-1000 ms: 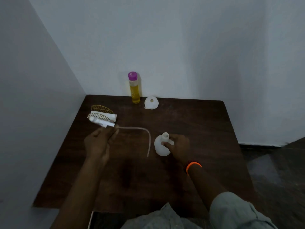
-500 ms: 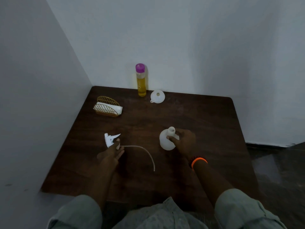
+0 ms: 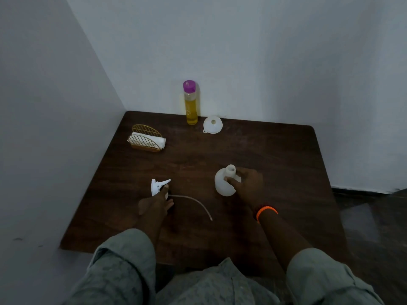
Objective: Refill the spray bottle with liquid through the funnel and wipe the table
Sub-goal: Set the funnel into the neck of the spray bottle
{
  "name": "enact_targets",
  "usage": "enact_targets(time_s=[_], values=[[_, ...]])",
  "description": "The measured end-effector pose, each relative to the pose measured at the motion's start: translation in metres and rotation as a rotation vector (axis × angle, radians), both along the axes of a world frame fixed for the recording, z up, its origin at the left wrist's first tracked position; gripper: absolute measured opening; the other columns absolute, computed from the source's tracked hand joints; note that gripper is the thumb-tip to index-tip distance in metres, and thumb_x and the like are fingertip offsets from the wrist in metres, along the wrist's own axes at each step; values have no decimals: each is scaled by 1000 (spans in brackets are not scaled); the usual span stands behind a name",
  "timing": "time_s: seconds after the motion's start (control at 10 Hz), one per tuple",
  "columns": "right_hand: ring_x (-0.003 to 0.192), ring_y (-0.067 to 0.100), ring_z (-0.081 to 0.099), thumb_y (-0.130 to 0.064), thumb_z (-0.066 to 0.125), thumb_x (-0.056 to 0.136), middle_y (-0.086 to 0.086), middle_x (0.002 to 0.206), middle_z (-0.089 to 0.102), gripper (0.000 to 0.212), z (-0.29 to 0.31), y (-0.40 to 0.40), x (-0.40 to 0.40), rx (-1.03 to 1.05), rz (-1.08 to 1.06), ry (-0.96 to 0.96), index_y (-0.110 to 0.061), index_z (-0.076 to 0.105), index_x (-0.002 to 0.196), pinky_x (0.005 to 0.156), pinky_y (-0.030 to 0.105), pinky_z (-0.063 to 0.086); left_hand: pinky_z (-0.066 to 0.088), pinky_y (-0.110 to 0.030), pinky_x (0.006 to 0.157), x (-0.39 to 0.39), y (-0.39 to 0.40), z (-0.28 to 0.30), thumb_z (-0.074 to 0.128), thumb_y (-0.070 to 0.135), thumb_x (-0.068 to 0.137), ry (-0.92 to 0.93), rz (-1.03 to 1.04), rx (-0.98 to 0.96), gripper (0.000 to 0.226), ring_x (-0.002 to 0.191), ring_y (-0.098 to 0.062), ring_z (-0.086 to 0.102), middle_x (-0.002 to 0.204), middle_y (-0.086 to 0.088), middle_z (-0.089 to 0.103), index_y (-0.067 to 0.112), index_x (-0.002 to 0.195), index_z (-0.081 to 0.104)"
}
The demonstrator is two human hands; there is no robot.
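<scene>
The white spray bottle (image 3: 223, 183) stands open-necked on the dark wooden table (image 3: 275, 164), and my right hand (image 3: 247, 183) grips its body. Its white trigger head (image 3: 159, 186) lies on the table to the left, its thin tube (image 3: 196, 202) curving out to the right. My left hand (image 3: 157, 204) holds the base of the trigger head with its fingertips. A tall bottle of yellow liquid with a purple cap (image 3: 190, 102) stands at the back wall. A white funnel (image 3: 212, 124) lies beside it on the right.
A gold wire holder with folded white napkins (image 3: 147, 139) sits at the back left of the table. Walls close in the table at the left and back. The floor lies to the right of the table's edge.
My left hand has brought the trigger head down from near the napkin holder and set it on the table. The right hand still holds the bottle.
</scene>
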State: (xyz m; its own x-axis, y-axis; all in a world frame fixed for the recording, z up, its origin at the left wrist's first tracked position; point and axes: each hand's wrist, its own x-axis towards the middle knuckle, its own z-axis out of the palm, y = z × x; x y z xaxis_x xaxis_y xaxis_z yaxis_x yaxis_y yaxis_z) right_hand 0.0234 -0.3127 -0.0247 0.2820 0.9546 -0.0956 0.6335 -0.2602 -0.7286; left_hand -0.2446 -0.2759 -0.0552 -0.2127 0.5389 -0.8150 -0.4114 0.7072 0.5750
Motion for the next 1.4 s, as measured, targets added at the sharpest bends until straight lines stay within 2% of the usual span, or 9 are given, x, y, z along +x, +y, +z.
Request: enact_targets(time_s=[0.2, 0.3, 0.5, 0.6, 0.7, 0.8, 1.0, 1.1, 1.4], values=[[103, 10, 67, -42, 79, 80, -3, 111, 76, 42, 1, -1, 0, -15, 0, 6, -21, 74, 116, 82, 19, 42, 52, -42, 102, -3, -5, 2, 65, 24, 96, 84, -67, -28, 55, 124, -36, 60, 144, -21, 52, -3, 141, 47], [103, 12, 68, -45, 78, 80, -3, 109, 76, 43, 2, -1, 0, -17, -8, -3, -21, 75, 115, 81, 20, 42, 58, -44, 92, 0, -2, 4, 76, 13, 87, 65, 11, -1, 55, 97, -32, 65, 138, -21, 55, -1, 135, 53], [119, 18, 61, -44, 81, 78, 1, 129, 67, 63, 2, -7, 3, -86, 29, -15, -18, 63, 132, 91, 19, 39, 62, -40, 60, 2, -4, 11, 67, 27, 95, 63, -220, 27, 64, 76, -25, 60, 120, -13, 54, 36, 150, 35], [138, 24, 47, -36, 83, 77, 8, 149, 50, 86, 3, -13, 12, -160, 92, -26, -10, 43, 148, 110, 32, 36, 61, -35, 50, 5, 2, 21, 71, 24, 91, 13, -241, -14, 78, 82, -35, 67, 99, -23, 61, 36, 152, 25], [145, 25, 38, -25, 83, 78, 9, 156, 41, 87, 5, -18, 33, -265, 109, 0, -14, 38, 152, 118, 37, 29, 59, -28, 47, 16, 15, 30, 69, 24, 93, 65, -333, -12, 65, 71, -29, 68, 92, -19, 64, 12, 147, 35], [134, 22, 49, -22, 81, 80, 5, 145, 53, 69, 7, -15, 60, -318, 70, 92, -18, 52, 142, 111, 36, 41, 58, -25, 47, 34, 36, 42, 66, 31, 94, 75, -449, 1, 29, 72, -22, 68, 84, -11, 66, 3, 99, 63], [90, 21, 72, -41, 70, 89, 6, 92, 77, 27, 10, 27, 79, -184, -4, 125, -17, 76, 98, 85, 43, 58, 60, -32, 64, 73, 86, 41, 67, 19, 94, 167, -513, 111, 17, 89, -23, 69, 101, -12, 68, 8, 107, 68], [84, 22, 71, -41, 63, 94, 9, 86, 74, 30, 10, 63, 77, -193, -10, 113, -15, 76, 93, 83, 46, 58, 63, -35, 74, 85, 114, 26, 66, 13, 94, 287, -541, 157, 18, 95, -24, 70, 106, -12, 69, 7, 111, 69], [117, 24, 62, -30, 63, 96, 10, 127, 66, 39, -20, 188, 52, -138, 34, 34, -10, 63, 129, 102, 36, 48, 62, -41, 84, 108, 209, -10, 65, 42, 93, 573, -705, 385, 14, 89, -20, 72, 95, -2, 72, 28, 92, 69]])
